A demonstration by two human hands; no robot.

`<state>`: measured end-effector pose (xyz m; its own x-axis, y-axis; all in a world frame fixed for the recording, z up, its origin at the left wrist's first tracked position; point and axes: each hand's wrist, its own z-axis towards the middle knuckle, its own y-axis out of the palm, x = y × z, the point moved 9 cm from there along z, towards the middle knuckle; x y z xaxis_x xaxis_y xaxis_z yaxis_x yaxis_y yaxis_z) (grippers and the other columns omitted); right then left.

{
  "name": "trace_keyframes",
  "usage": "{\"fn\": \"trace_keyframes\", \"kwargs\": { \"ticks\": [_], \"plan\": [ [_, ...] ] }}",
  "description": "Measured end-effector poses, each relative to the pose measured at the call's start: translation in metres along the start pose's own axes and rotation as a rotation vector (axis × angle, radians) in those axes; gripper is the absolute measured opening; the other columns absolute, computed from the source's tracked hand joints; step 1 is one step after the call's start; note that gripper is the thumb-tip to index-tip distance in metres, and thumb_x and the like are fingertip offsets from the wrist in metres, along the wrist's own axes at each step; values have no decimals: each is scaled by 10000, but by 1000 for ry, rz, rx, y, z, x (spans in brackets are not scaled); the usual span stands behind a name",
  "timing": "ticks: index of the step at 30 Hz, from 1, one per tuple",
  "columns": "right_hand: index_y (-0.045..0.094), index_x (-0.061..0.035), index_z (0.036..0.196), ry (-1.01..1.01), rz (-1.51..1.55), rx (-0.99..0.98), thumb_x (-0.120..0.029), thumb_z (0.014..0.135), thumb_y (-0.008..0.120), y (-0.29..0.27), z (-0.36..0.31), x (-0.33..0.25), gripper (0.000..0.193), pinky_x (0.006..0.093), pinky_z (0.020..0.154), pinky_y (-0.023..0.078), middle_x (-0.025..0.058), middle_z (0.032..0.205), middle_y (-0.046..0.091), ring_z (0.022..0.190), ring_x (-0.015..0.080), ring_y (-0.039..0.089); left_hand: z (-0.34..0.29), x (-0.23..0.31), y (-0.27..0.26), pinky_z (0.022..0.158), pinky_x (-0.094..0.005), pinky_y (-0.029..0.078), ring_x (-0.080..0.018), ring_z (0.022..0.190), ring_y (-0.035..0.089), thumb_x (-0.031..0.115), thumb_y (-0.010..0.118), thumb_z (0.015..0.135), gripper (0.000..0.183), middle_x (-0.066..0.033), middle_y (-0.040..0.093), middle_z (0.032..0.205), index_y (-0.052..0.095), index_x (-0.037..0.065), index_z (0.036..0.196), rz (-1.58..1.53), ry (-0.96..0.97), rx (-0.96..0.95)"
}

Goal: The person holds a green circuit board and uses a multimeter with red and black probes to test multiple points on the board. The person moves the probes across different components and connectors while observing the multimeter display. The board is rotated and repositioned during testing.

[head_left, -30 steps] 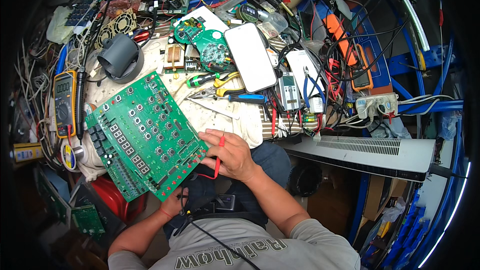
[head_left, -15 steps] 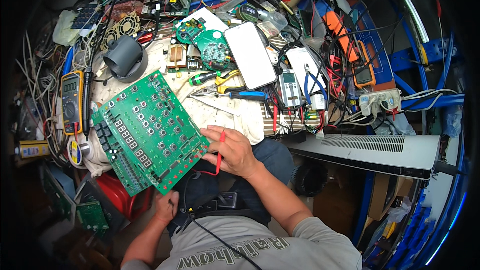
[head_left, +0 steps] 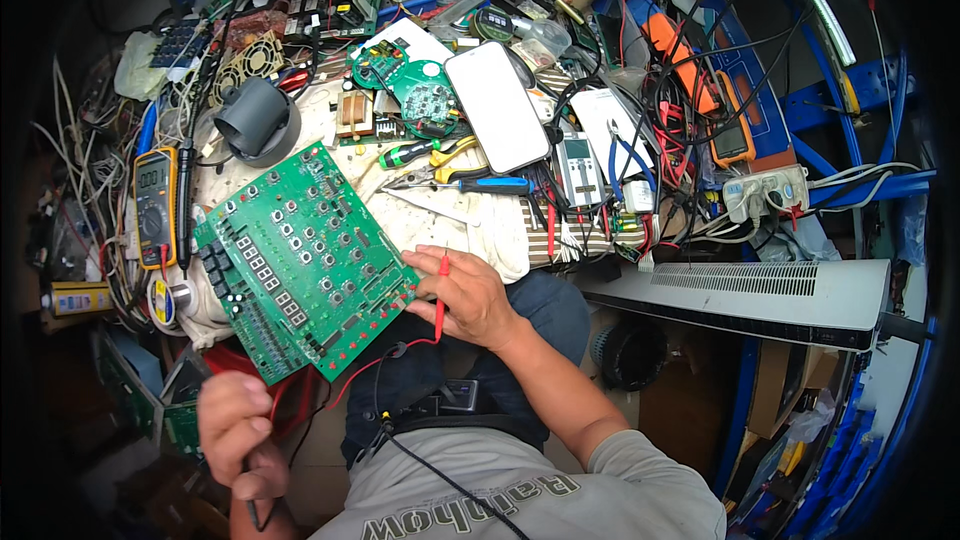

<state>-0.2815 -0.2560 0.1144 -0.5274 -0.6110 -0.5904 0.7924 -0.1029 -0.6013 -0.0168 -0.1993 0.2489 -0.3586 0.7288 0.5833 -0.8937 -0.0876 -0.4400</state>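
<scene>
My right hand [head_left: 470, 298] grips the lower right edge of a green circuit board [head_left: 355, 225] and has a red test probe [head_left: 441, 305] between its fingers, tip up. The board is tilted, with rows of buttons, a strip of digit displays and black relays facing up. Its far part lies over the cloth on the bench. My left hand [head_left: 240, 430], fingers curled, is apart from the board, below its lower left corner. A thin black lead [head_left: 255, 515] shows under that hand; its other end is hidden. A red lead [head_left: 360, 372] runs from the probe across my lap.
A yellow multimeter [head_left: 155, 208] stands left of the board, beside a grey cup-shaped part [head_left: 252, 118]. Pliers [head_left: 425, 178], a screwdriver [head_left: 408, 154] and a white phone-like slab [head_left: 497, 105] lie beyond it. Tangled cables and a power strip [head_left: 765, 193] sit at right.
My left hand has come up from beside my lap, moving left and closer to the camera. The view has shifted slightly. My right hand keeps its hold on the board and the red probe.
</scene>
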Motion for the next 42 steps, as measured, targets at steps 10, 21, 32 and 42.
{"fn": "trace_keyframes", "kwargs": {
  "ticks": [10,21,32,42],
  "plan": [
    [633,-88,951,38,19,-35,-208,796,879,2,-1,2,315,436,936,578,138,1292,726,1181,352,699,120,-95,55,988,-330,469,-174,1058,591,319,397,1151,451,-94,633,1130,674,-14,1276,-110,-488,-145],
    [643,-90,969,53,30,-41,-186,760,896,2,0,3,341,442,943,573,122,1293,722,1177,342,693,131,-178,94,899,-276,545,-140,1008,689,254,692,1036,361,-83,753,1043,668,-37,1250,-249,-795,-354],
    [635,-89,1003,45,27,-58,-246,771,900,0,1,1,386,442,956,568,124,1306,716,1205,339,678,131,-211,108,810,-325,539,-161,892,650,481,706,1013,499,-88,736,1008,737,-14,1075,84,-651,-487],
    [622,-75,1062,76,117,-74,-372,804,884,-5,2,3,472,467,1004,546,182,1338,690,1243,391,658,124,-217,115,619,-296,419,-89,707,473,483,669,1040,452,31,538,729,669,43,939,11,-721,-528]
  ]
}}
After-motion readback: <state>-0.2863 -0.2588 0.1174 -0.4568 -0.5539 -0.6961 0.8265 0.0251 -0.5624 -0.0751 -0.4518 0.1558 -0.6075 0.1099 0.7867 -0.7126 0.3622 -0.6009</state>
